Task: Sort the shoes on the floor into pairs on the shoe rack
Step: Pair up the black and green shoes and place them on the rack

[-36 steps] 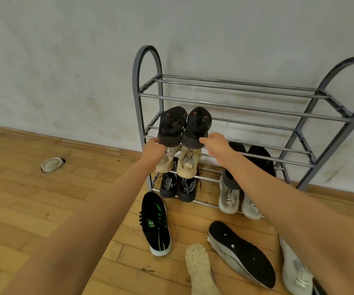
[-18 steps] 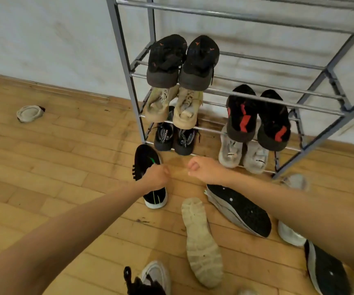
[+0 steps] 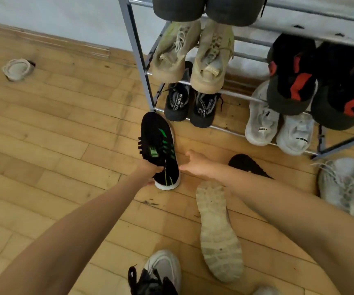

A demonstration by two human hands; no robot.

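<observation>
The left hand (image 3: pixel 150 172) is clamped on the heel end of the black shoe with green stripes (image 3: pixel 160 149), which lies on the floor just in front of the shoe rack (image 3: pixel 136 58), its long axis running from the hand toward the rack's lower left corner, toe nearly at the leg. Just right of the heel, the right hand (image 3: pixel 195 163) hangs loosely spread and empty. So the left hand is placed to lift, toe-first, toward the rack.
</observation>
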